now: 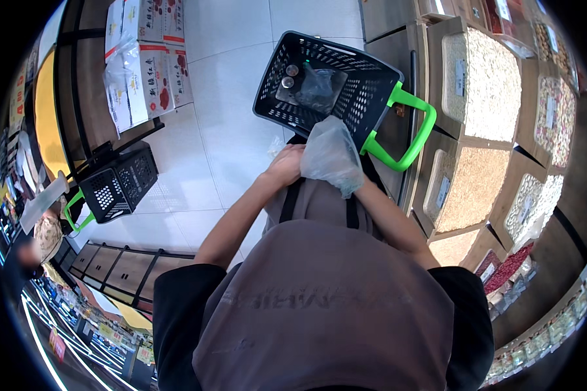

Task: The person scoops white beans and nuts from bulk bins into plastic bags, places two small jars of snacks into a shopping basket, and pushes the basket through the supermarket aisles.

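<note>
A thin translucent plastic bag (330, 154) covers my right hand (340, 163) as far as the wrist. Its fingers are blurred by the plastic. Close against the bag's left side is my left hand (287, 163), back upward, with fingers curled and their tips hidden. Both hands are at the front of my grey-brown apron (323, 293). Just beyond them stands a black perforated shopping basket (367, 93) with a bright green handle (428, 129) folded to the right. Inside lie a clear plastic bag of dark contents (318, 90) and two small round clear containers (289, 76).
Wooden bulk bins along the right hold pale grains (491, 85), tan grains (482, 183) and dark red beans (508, 269). Printed cartons (151, 78) are stacked at upper left. Below them is another black basket (117, 188), near a person (39, 249) at the left edge.
</note>
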A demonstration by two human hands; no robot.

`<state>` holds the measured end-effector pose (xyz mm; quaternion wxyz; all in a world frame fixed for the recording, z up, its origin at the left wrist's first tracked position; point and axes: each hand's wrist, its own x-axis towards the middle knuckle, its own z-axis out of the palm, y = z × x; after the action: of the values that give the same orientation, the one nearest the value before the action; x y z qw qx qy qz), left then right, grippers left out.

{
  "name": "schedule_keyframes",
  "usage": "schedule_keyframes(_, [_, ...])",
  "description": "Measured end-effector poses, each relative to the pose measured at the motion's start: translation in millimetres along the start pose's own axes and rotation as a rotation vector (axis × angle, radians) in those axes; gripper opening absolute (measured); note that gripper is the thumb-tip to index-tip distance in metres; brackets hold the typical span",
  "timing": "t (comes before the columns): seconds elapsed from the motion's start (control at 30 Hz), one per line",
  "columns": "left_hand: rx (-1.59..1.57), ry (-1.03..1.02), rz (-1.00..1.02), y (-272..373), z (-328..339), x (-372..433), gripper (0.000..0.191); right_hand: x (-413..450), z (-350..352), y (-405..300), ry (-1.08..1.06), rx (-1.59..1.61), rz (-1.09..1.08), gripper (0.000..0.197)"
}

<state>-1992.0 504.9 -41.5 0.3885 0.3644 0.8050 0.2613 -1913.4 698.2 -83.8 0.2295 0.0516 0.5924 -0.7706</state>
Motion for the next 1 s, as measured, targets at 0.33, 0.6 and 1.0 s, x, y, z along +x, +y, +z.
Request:
schedule_keyframes(0.33, [0.023, 0.054, 0.024, -91, -8, 74, 0.036, 91, -36, 68, 0.047, 0.354, 0.147, 0.036])
schedule_keyframes(0.6, [-0.012, -0.188, -0.057, -189, 80, 230, 0.037, 149, -127, 246, 0.214, -0.527, 0.309, 0.028])
schedule_keyframes(1.0, [-0.076, -0.374, -0.436, -261, 182, 261, 0.03, 168, -143, 282, -0.42, -1.039, 0.864, 0.03])
